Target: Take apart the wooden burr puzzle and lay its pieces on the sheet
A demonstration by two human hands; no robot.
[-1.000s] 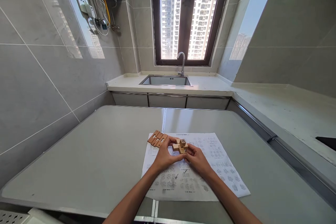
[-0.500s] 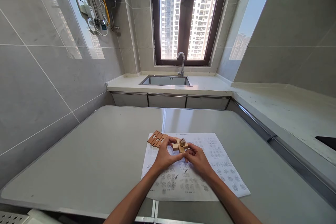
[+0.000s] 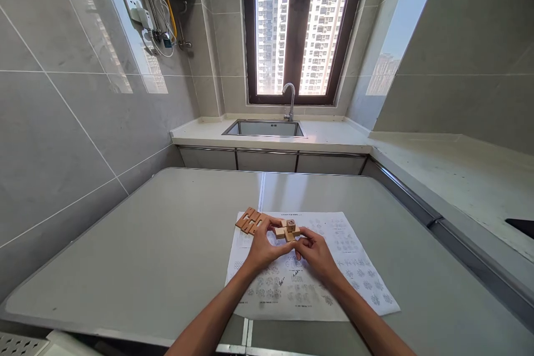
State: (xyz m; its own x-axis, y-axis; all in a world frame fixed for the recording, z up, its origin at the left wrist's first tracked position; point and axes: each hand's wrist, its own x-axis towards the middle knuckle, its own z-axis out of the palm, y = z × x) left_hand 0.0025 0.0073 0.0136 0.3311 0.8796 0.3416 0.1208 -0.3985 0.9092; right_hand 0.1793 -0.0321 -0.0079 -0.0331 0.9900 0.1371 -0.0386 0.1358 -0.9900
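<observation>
Several light wooden blocks joined in a cross shape make up a wooden burr puzzle (image 3: 290, 230), held just above the paper. A darker square block end stands up at its top. My left hand (image 3: 263, 249) curves round its left side, thumb at the near edge and fingers behind. From the right, the fingertips of my right hand (image 3: 314, 250) pinch the puzzle's near right side. Beneath both hands lies a printed sheet (image 3: 292, 300) with rows of small puzzle diagrams and some pen ticks. Flat brown slotted wooden pieces (image 3: 249, 219) rest at the sheet's upper left corner, beside my left fingers.
The sheet lies on a pale grey folding table (image 3: 137, 250) with a seam down its middle. Beyond it are a white counter (image 3: 334, 132), a steel sink (image 3: 267, 136) and a tap (image 3: 291, 101). A black object (image 3: 520, 227) sits on the right counter.
The whole view has shifted very slightly. Both hands keep their hold on the puzzle, and its blocks look the same.
</observation>
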